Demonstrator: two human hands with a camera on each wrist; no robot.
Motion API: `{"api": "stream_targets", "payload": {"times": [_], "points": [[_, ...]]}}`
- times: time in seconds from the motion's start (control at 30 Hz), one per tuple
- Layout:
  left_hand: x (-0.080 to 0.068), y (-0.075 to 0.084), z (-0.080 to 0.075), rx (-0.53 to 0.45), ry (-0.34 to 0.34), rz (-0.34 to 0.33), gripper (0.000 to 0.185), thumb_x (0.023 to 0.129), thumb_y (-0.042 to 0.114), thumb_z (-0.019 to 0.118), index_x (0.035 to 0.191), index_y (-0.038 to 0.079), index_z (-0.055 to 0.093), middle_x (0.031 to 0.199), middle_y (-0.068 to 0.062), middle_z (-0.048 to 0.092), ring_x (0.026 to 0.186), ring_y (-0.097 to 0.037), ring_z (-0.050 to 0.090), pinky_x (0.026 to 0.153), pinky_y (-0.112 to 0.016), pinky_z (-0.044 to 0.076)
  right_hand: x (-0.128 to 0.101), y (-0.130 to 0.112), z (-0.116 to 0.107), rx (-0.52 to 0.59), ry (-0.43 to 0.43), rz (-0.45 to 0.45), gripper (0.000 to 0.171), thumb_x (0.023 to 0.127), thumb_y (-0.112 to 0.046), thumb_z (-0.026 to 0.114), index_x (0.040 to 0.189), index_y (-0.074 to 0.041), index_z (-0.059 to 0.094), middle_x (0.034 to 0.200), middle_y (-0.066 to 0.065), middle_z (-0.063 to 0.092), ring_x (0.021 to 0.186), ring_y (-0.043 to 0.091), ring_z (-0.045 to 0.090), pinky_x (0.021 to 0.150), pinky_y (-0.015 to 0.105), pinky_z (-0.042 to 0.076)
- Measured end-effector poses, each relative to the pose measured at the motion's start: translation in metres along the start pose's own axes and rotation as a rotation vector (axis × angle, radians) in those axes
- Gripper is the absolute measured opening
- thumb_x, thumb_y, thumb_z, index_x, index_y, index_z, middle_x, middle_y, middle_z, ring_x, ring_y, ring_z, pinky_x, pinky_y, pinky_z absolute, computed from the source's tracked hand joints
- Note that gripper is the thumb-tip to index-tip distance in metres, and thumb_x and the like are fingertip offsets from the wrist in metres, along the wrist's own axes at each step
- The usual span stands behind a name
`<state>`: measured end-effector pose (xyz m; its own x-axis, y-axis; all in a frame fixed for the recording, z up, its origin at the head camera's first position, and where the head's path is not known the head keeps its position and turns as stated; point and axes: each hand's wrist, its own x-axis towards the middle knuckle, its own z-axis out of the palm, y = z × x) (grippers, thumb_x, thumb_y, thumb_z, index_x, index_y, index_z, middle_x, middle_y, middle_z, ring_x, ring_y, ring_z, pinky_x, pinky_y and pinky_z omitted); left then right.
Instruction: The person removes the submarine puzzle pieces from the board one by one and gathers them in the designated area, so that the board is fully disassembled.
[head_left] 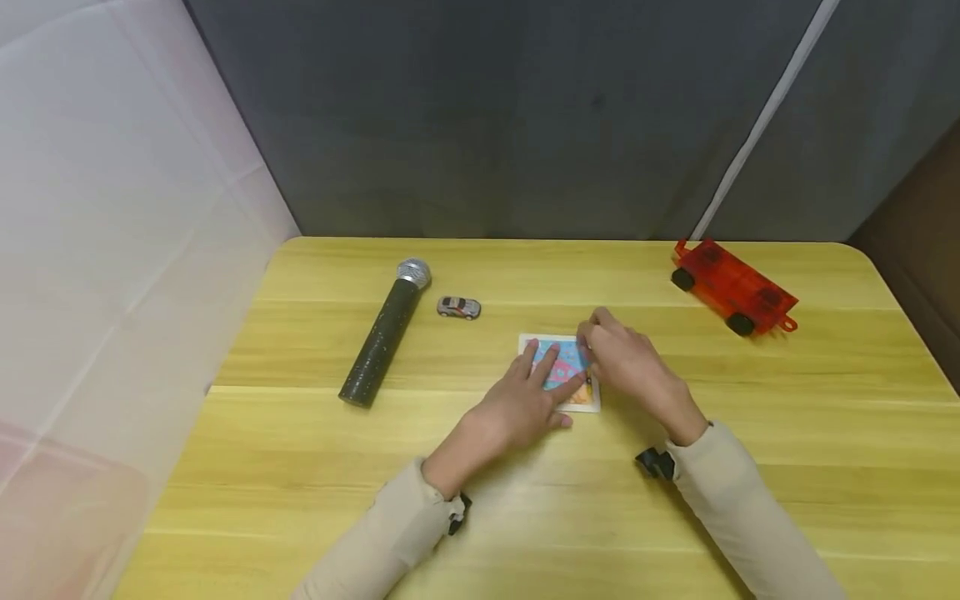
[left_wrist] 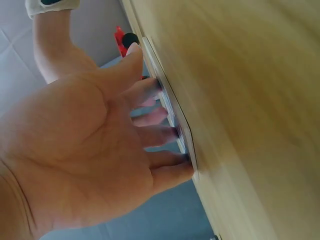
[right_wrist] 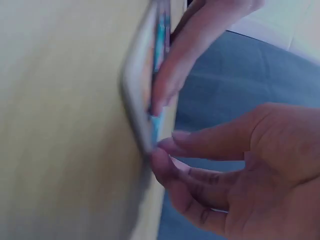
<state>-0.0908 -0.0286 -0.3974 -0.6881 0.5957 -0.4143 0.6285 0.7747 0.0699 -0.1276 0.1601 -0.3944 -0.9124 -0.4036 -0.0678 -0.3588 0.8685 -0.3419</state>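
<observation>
A small square picture card [head_left: 564,353] with a white border and a blue and pink print lies on the wooden table [head_left: 300,475], near the middle. My left hand [head_left: 542,377] rests on it with straight, spread fingers pressing its face down; the left wrist view shows those fingertips [left_wrist: 172,132] against the card [left_wrist: 169,102]. My right hand [head_left: 600,346] is at the card's right edge. In the right wrist view its thumb and forefinger [right_wrist: 167,147] pinch the card's corner [right_wrist: 142,107], which lifts slightly off the table.
A black microphone [head_left: 384,335] with a silver head lies to the left, and a small silver toy car [head_left: 458,307] sits beside it. A red toy trailer [head_left: 733,287] stands at the back right. A grey backdrop rises behind the table, a white curtain on the left.
</observation>
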Motion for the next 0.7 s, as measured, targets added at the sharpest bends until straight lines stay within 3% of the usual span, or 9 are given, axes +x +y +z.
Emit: {"api": "stream_targets", "payload": {"times": [0.2,0.33,0.53,0.7], "points": [[-0.0026,0.0023,-0.0009,0.032,0.006,-0.011,0.067,0.115,0.055,0.042,0.176,0.034,0.025,0.184,-0.019,0.012,0.170,-0.046,0.010,0.137,-0.049,0.024,0.0059,0.0010,0.0057,0.057,0.002,-0.028,0.012,0.098,0.012,0.068,0.098,0.001,0.074,0.122,0.020,0.061,0.088,0.026,0.062,0.068,0.036,0.058],[-0.0028,0.0015,-0.0018,0.019,-0.001,-0.002,0.065,0.116,0.053,0.043,0.176,0.034,0.026,0.184,-0.018,0.011,0.170,-0.045,0.008,0.137,-0.049,0.021,0.0041,0.0023,0.0052,0.043,0.039,0.001,0.011,0.099,0.011,0.068,0.103,0.006,0.076,0.122,0.023,0.063,0.093,0.030,0.066,0.076,0.044,0.063],[-0.0026,0.0023,0.0003,0.015,0.003,-0.015,0.065,0.116,0.053,0.043,0.176,0.034,0.027,0.184,-0.019,0.012,0.170,-0.046,0.009,0.137,-0.049,0.021,0.0025,0.0057,-0.0003,0.034,0.058,0.002,0.022,0.098,0.013,0.064,0.108,0.009,0.082,0.122,0.023,0.068,0.113,0.039,0.071,0.089,0.055,0.065],[-0.0044,0.0032,-0.0006,0.000,-0.001,-0.024,0.066,0.116,0.052,0.043,0.176,0.034,0.025,0.184,-0.019,0.009,0.170,-0.046,0.007,0.137,-0.048,0.021,0.0032,0.0063,-0.0007,0.073,0.041,0.014,0.013,0.101,0.007,0.070,0.109,0.009,0.080,0.121,0.023,0.067,0.108,0.037,0.070,0.089,0.054,0.064]]}}
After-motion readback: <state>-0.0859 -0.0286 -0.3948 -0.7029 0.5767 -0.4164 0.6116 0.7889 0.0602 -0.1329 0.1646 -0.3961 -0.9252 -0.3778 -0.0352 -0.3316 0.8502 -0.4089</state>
